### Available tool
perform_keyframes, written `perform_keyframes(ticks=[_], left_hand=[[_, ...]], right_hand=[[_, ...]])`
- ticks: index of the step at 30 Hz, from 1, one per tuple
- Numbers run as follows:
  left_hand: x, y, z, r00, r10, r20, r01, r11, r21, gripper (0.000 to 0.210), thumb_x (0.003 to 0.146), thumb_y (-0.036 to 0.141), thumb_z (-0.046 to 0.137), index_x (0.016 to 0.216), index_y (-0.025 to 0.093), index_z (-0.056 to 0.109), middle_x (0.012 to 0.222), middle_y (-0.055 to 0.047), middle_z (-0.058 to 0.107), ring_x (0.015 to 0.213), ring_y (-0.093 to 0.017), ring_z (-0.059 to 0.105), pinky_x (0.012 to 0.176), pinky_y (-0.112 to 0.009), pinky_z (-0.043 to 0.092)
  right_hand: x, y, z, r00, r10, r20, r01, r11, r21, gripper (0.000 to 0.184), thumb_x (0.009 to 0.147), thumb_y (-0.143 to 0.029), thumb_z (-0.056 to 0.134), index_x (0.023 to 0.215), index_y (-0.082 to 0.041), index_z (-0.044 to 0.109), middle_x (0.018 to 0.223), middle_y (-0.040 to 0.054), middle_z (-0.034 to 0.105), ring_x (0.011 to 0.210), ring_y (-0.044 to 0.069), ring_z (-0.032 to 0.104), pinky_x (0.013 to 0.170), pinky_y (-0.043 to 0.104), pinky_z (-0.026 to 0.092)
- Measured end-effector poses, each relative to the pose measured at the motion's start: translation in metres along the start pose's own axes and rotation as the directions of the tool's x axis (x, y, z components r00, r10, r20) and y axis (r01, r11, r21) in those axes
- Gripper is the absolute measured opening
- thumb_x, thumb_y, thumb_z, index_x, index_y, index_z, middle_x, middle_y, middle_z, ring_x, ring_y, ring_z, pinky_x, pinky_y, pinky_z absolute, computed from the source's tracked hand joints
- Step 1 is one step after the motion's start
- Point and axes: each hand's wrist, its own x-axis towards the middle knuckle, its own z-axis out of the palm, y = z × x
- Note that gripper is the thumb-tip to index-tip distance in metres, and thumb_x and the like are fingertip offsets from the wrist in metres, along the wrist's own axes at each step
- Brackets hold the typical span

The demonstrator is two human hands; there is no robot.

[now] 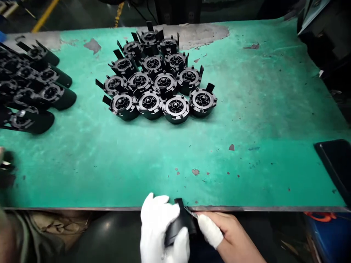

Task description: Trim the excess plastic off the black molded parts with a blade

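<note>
My left hand (pixel 161 230), in a white glove, is wrapped round a black plastic housing (pixel 181 223) at the table's front edge. A narrow tab of the housing points up and away from me. My right hand (pixel 227 232), bare but for a white cover on the thumb, pinches a small thin metal blade (pixel 192 213). The blade's tip lies against or very close to the housing's right side, near the tab; actual contact cannot be made out. Beyond my hands, several round black housings (pixel 176 106) stand grouped on the green table, with ringed faces up and tabs upright.
More black housings (pixel 51 91) are clustered at the left of the green table (pixel 263 109). A dark flat object (pixel 334 164) lies at the right edge. Another person's sleeve (pixel 41 233) shows at lower left. Orange-handled item (pixel 320 216) and blue container (pixel 333 237) are at lower right.
</note>
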Motion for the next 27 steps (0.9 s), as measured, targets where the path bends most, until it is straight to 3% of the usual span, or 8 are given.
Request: perform_keyframes(ticks=[5, 11, 16, 21, 27], left_hand=[[-0.001, -0.001, -0.002, 1.000, 0.000, 0.017, 0.001, 1.000, -0.018, 0.038, 0.076, 0.006, 0.065, 0.113, 0.012, 0.062, 0.107, -0.012, 0.065, 0.115, -0.030, 0.059, 0.114, -0.064, 0.037], [0.001, 0.002, 0.004, 0.999, 0.006, -0.033, -0.007, 1.000, -0.027, 0.032, 0.077, 0.007, 0.065, 0.108, 0.011, 0.062, 0.101, -0.012, 0.065, 0.113, -0.029, 0.060, 0.114, -0.063, 0.035], [0.003, 0.006, 0.007, 0.997, -0.014, -0.077, 0.014, 1.000, -0.009, 0.030, 0.076, 0.004, 0.064, 0.105, 0.011, 0.062, 0.098, -0.010, 0.064, 0.110, -0.026, 0.061, 0.116, -0.057, 0.036], [0.005, 0.009, 0.005, 0.998, -0.042, -0.052, 0.041, 0.999, -0.018, 0.031, 0.076, 0.004, 0.064, 0.106, 0.012, 0.062, 0.100, -0.010, 0.063, 0.110, -0.026, 0.060, 0.114, -0.059, 0.037], [0.003, 0.006, 0.007, 0.997, -0.043, -0.070, 0.039, 0.997, -0.063, 0.031, 0.075, 0.004, 0.064, 0.105, 0.013, 0.063, 0.099, -0.009, 0.064, 0.108, -0.026, 0.061, 0.113, -0.062, 0.037]], right_hand=[[-0.003, 0.000, -0.003, 0.998, 0.036, 0.055, -0.034, 0.999, -0.027, 0.035, 0.101, -0.043, 0.051, 0.125, -0.030, 0.071, 0.126, 0.0060, 0.072, 0.118, 0.027, 0.065, 0.105, 0.037, 0.048], [0.001, -0.002, -0.004, 0.998, -0.034, 0.044, 0.034, 0.999, -0.006, 0.034, 0.101, -0.042, 0.050, 0.121, -0.028, 0.074, 0.119, 0.0076, 0.074, 0.106, 0.027, 0.067, 0.097, 0.037, 0.052], [0.007, -0.002, -0.005, 0.996, -0.045, 0.076, 0.043, 0.999, 0.027, 0.038, 0.102, -0.045, 0.046, 0.119, -0.027, 0.075, 0.116, 0.0062, 0.075, 0.104, 0.027, 0.067, 0.101, 0.040, 0.050], [0.004, 0.006, 0.000, 1.000, -0.009, -0.024, 0.010, 0.999, 0.033, 0.038, 0.098, -0.050, 0.053, 0.117, -0.028, 0.077, 0.118, 0.0079, 0.074, 0.112, 0.032, 0.065, 0.104, 0.045, 0.048], [0.006, -0.013, -0.005, 0.999, 0.028, 0.015, -0.030, 0.994, 0.105, 0.034, 0.097, -0.047, 0.055, 0.097, -0.026, 0.082, 0.095, 0.0053, 0.078, 0.092, 0.029, 0.070, 0.089, 0.040, 0.055]])
